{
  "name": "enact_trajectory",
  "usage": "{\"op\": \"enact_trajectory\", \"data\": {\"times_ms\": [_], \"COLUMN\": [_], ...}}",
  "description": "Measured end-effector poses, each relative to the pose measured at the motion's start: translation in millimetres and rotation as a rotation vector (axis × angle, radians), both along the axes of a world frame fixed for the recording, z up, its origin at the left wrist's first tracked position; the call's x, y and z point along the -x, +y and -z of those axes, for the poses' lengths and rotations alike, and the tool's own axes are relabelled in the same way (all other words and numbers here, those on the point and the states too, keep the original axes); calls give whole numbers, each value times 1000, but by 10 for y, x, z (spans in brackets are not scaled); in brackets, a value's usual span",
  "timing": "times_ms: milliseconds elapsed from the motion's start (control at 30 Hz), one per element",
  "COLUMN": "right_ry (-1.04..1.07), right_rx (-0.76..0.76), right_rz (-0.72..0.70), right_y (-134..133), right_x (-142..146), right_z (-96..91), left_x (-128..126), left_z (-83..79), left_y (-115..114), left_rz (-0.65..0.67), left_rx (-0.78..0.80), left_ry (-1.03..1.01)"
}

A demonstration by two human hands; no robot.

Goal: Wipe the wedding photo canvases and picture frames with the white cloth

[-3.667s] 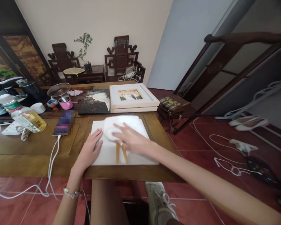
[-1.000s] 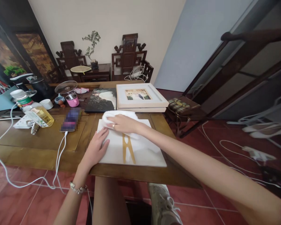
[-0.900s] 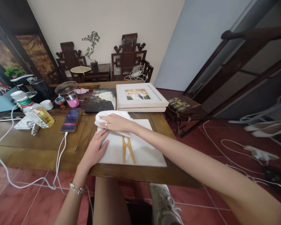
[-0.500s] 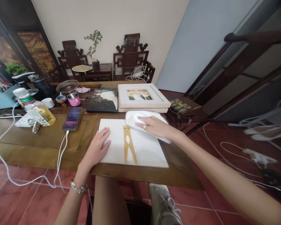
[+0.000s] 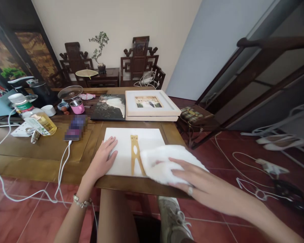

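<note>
A white square board with a gold stand piece lies flat on the wooden table. My left hand rests open and flat on the board's left part. My right hand presses a white cloth onto the board's near right corner, fingers stretched over it.
Behind the board lie a white framed photo on a second frame and a dark photo print. To the left are a phone on a white cable, an oil bottle, a pink cup. Cables and shoes lie on the red floor at right.
My right hand has swept the cloth from the board's far left edge to the far right, then down to its near right corner. The left hand stayed put.
</note>
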State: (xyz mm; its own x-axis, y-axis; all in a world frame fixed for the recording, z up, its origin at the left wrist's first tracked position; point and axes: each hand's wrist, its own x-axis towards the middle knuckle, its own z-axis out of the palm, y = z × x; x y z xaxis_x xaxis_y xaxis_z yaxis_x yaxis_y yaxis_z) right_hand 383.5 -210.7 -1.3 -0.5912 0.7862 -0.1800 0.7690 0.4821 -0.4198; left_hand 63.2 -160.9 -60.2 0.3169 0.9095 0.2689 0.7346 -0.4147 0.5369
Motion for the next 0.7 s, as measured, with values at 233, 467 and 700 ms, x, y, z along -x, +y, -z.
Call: {"op": "enact_trajectory", "data": {"times_ms": [233,467,700], "right_ry": [73,110,61], "right_rx": [-163,-197,80], "right_rz": [85,103,-34], "right_y": [1057,897,-121], "right_x": [185,212,97], "right_z": [196,253,-179], "left_x": [5,15,-6], "left_z": [-21,-19,-23], "left_y": [-3,10,13], "left_rz": [-4,4,-8], "left_rx": [15,9,13], "left_ry": [-37,-24,-23]}}
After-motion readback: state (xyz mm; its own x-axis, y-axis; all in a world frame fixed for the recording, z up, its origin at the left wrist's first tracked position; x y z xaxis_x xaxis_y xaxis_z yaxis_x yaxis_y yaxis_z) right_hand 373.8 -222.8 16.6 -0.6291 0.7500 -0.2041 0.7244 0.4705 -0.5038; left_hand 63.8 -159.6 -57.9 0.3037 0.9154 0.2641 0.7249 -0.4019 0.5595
